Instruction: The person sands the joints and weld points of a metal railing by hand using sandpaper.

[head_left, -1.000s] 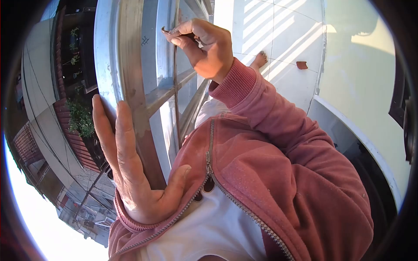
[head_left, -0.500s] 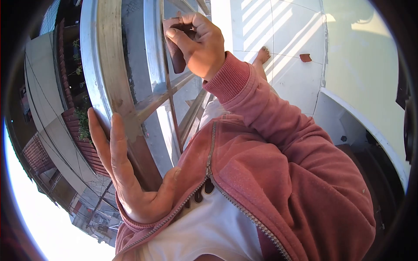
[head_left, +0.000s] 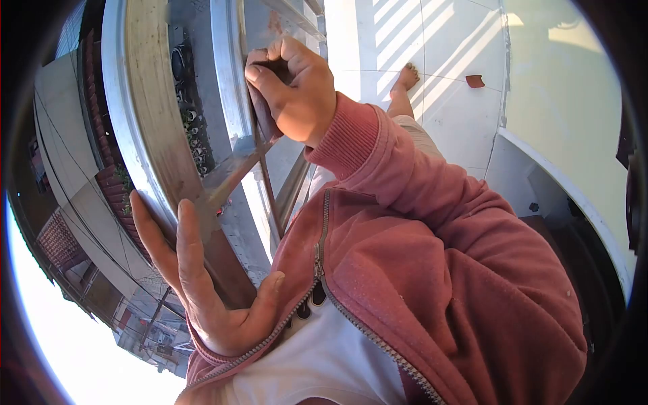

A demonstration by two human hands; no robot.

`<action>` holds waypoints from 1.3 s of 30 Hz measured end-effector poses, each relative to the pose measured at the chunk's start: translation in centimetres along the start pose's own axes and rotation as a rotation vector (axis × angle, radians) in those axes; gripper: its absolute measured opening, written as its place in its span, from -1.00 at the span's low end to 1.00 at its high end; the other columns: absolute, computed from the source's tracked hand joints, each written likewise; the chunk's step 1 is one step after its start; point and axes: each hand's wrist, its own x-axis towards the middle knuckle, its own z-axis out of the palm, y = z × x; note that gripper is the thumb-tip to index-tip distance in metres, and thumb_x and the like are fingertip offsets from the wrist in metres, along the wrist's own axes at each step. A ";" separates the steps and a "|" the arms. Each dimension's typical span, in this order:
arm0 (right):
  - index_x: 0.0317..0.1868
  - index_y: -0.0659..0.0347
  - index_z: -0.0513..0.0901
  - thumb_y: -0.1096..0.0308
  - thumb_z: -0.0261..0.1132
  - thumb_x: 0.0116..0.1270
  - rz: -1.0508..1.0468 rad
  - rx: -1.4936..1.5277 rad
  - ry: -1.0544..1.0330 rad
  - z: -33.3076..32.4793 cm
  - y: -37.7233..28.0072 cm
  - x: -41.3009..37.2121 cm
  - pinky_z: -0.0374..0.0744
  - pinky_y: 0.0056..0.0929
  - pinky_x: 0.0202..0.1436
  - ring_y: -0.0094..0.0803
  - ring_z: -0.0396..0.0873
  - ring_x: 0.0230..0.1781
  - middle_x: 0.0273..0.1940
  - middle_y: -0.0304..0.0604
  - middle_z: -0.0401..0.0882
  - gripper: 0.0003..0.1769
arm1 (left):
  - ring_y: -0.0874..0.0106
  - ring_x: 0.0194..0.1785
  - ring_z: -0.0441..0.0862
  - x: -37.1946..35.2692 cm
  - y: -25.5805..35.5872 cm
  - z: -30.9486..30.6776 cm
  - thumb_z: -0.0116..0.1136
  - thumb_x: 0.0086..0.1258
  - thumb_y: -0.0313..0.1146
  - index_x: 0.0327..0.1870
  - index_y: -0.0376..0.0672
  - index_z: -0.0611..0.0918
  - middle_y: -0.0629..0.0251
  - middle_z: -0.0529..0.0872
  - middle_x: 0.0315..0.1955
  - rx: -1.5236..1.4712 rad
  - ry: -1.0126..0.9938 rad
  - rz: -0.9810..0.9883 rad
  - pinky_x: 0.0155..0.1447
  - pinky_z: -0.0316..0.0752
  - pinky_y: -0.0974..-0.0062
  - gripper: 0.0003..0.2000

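Observation:
A wide railing point(head_left: 150, 94), partly bare and brownish with a pale outer edge, runs down the left side. My left hand point(head_left: 212, 290) rests against its lower part, fingers spread and thumb apart, holding nothing. Higher up, my right hand point(head_left: 293, 91) pinches a folded reddish-brown sheet point(head_left: 264, 111), which looks like sandpaper. The sheet lies against a narrower rail point(head_left: 231, 81) beside the wide one. Part of it is hidden by the fingers. A thin crossbar point(head_left: 236, 179) joins the rails below my right hand.
A small reddish-brown piece point(head_left: 475, 81) lies on the sunlit tiled floor point(head_left: 452, 128). My bare foot point(head_left: 406, 77) stands on the tiles. A pale wall point(head_left: 560, 88) rises at the right. Beyond the railing are roofs, plants and wires below.
My right hand has moved slightly left and down along the narrow rail with the sheet. The railing appears shifted left in view. My left hand stays spread against it.

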 end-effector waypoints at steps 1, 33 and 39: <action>-0.24 0.31 0.56 0.52 0.26 0.18 -0.009 0.036 -0.026 0.0 -0.7 -0.6 0.60 -0.45 -0.20 -0.38 0.63 -0.40 -0.41 -0.06 0.63 -0.87 | -0.03 0.43 0.03 0.3 -0.1 0.0 0.27 -0.03 0.17 0.38 -0.07 0.21 -0.12 0.01 0.38 -0.003 0.007 0.008 0.38 0.02 -0.06 -0.08; 0.40 0.39 -0.08 0.28 0.08 0.36 -0.431 -0.500 -0.288 0.6 0.3 0.2 -0.13 -0.17 0.48 0.06 -0.21 0.47 0.43 0.21 -0.22 -0.26 | -0.06 0.43 0.02 0.2 -0.1 0.3 0.28 -0.01 0.05 0.34 -0.09 0.29 -0.13 0.01 0.38 -0.047 -0.009 0.076 0.39 0.03 -0.03 -0.17; 0.39 0.49 -0.10 0.12 -0.02 0.43 -0.506 -0.516 -0.291 0.2 -0.8 -2.8 0.01 -0.17 0.43 0.02 -0.11 0.45 0.40 0.27 -0.13 -0.24 | -0.07 0.43 0.01 0.4 -0.1 0.1 0.30 -0.02 0.05 0.32 -0.08 0.31 -0.14 -0.01 0.38 -0.011 -0.017 0.068 0.39 0.03 -0.03 -0.17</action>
